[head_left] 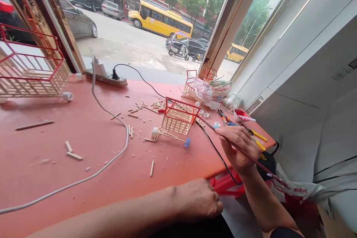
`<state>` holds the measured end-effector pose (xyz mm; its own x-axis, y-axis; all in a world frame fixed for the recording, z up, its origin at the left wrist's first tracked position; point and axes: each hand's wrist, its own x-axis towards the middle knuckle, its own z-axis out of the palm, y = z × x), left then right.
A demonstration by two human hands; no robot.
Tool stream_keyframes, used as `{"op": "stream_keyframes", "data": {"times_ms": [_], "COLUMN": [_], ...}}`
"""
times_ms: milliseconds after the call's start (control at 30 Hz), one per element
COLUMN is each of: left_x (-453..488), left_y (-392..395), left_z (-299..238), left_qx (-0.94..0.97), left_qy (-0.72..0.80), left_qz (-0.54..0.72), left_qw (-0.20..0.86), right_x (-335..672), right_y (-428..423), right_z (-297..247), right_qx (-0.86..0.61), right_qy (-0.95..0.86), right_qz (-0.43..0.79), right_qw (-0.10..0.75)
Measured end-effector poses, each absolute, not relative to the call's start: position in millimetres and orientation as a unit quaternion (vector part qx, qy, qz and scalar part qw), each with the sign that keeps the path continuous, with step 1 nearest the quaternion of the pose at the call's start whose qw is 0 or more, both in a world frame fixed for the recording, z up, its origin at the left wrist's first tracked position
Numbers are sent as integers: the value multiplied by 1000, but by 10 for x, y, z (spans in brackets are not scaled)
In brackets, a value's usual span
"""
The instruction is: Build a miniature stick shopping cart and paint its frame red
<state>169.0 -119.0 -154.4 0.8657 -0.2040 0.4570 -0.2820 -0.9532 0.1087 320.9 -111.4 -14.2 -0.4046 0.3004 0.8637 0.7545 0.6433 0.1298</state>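
Note:
A small shopping cart built of wooden sticks (pixel 178 121) stands on the table, with a red-painted rim, one white wheel and one blue wheel. My right hand (pixel 240 147) is closed around a long, thin dark paintbrush (pixel 208 123). The brush's far end reaches the cart's red rim at the right; whether it touches I cannot tell. My left hand (pixel 199 199) rests by the table's front edge, its fingers curled into a loose fist with nothing showing in them. A red paint dish (pixel 241 115) with a white stick across it sits beyond my right hand.
A larger stick cart (pixel 30 68) stands at the left, more carts (pixel 191 87) at the back. Stick pieces (pixel 74 155) litter the pink table (pixel 55 178). A grey cable (pixel 111 160) crosses it from the power strip (pixel 106 78). Pliers (pixel 223 117) lie near the paint dish.

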Motion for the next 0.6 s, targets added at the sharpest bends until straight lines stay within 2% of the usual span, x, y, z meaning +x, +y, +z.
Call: {"op": "stream_keyframes", "data": {"times_ms": [200,600], "left_x": [1669,1666], "left_y": [-1191,-1194], "left_z": [-1477,-1458], "left_qx": [965,969], "left_qy": [-120,-120], "left_qz": [214,200], "left_qw": [88,81], "right_x": [3247,3272], "right_y": [-1133,-1118], "right_z": [-133,-127], "right_qx": [-322,-317], "right_qy": [-814,-807], "right_qz": [-252,-265], "right_qw": [412,422]}}
